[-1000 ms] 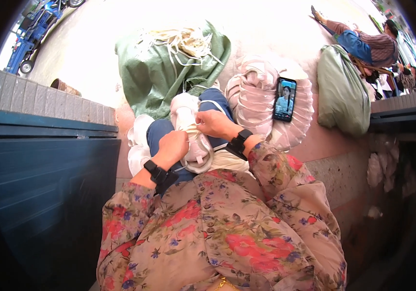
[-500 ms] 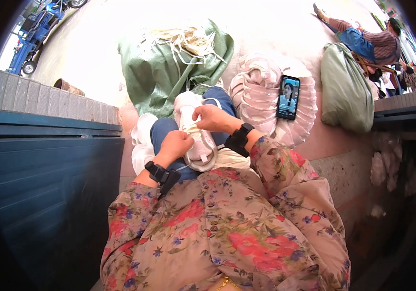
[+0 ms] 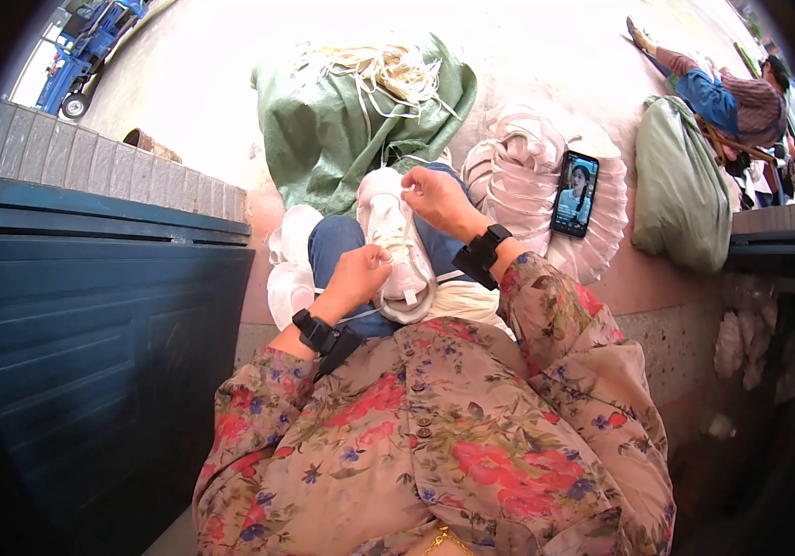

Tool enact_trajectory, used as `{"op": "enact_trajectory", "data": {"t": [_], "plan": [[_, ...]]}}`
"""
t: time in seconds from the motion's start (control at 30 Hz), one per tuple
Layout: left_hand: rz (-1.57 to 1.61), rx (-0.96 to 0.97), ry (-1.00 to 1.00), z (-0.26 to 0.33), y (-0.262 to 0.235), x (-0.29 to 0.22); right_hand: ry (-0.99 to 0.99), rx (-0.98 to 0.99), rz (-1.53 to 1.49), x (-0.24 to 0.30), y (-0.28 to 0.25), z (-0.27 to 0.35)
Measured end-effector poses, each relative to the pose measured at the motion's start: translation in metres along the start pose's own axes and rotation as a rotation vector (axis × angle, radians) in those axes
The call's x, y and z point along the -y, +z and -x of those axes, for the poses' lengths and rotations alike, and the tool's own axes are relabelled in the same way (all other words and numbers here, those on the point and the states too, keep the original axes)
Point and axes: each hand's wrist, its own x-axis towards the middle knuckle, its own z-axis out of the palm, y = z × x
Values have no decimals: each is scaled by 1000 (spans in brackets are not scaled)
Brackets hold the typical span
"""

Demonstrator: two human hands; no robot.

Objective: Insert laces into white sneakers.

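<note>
A pale pink and white sneaker rests on my lap between my jeans-clad legs, its heel towards me. Cream shoelace crosses its tongue. My left hand is closed in a pinch at the left side of the lacing. Held just above the toe end's right side, my right hand is pinched too. Both seem to grip the lace, though its thin strands are hard to follow at the fingertips. Black bands with small boxes circle both wrists.
Beyond my knees stands a green sack topped with a bundle of cream laces. Stacked white-pink shoe pieces lie to the right, bearing a phone. More white shoes sit left. Another person sits far right behind a full sack.
My hands have moved apart: the right has gone up towards the shoe's toe, while the left stays low beside the lacing. The whole view has shifted slightly.
</note>
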Motion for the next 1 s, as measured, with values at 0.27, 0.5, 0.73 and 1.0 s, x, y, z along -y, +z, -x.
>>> {"op": "enact_trajectory", "data": {"t": [0.27, 0.5, 0.73, 1.0], "plan": [[7, 1, -34, 26, -7, 13, -281, 81, 173, 1, 15, 61], [-109, -46, 87, 23, -4, 17, -343, 211, 200, -1, 16, 74], [-57, -53, 130, 26, -2, 16, -389, 189, 311, 1, 6, 78], [14, -35, 78, 24, -2, 19, -335, 281, 297, -11, 8, 70]]}}
